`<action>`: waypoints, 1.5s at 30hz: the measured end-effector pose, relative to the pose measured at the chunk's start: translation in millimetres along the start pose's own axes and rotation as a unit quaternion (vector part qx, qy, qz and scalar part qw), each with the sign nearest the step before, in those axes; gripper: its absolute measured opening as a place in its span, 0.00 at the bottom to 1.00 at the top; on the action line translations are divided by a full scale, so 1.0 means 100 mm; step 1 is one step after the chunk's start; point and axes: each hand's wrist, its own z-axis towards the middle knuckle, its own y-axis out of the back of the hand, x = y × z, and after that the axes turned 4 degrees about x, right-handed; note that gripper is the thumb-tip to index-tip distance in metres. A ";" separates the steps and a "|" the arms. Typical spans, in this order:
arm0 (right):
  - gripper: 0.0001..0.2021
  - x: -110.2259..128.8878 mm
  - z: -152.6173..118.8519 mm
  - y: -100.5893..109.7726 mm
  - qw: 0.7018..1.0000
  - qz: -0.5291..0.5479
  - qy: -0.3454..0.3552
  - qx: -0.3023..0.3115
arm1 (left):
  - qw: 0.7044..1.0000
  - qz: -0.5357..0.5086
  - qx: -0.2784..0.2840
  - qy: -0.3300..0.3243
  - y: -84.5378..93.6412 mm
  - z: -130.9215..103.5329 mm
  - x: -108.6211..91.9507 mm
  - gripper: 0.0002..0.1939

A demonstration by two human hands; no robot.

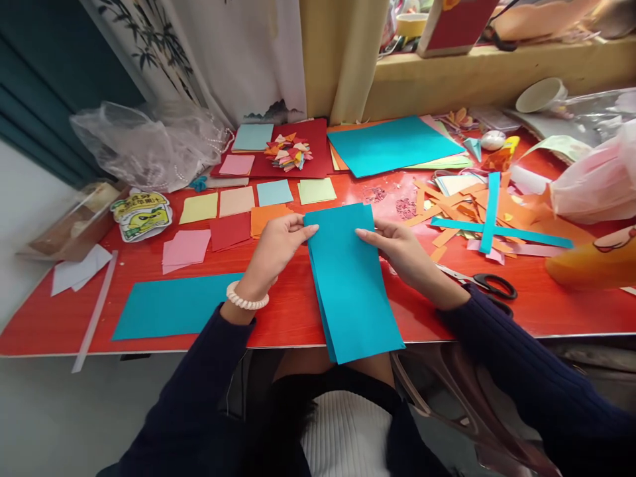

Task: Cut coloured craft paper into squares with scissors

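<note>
Blue paper sheets (350,285), pinched near their far end by left hand (284,244) and right hand (403,250), overhang the near edge of the red desk (285,318)

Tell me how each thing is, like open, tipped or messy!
Blue paper: layered, held in both hands
Left hand: pinching one long edge
Right hand: pinching the opposite edge
Scissors: lying down, partly behind a sleeve; can't tell if open
Cup: tipped over
Paper ring: lying flat
Paper strips: loose, in a heap
Pale strip: sticking past the table edge
</note>
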 end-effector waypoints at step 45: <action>0.14 0.04 -0.02 -0.02 1.000 0.022 -0.007 0.003 | 0.991 -0.130 -0.006 -0.024 -0.10 -0.11 -0.01 0.12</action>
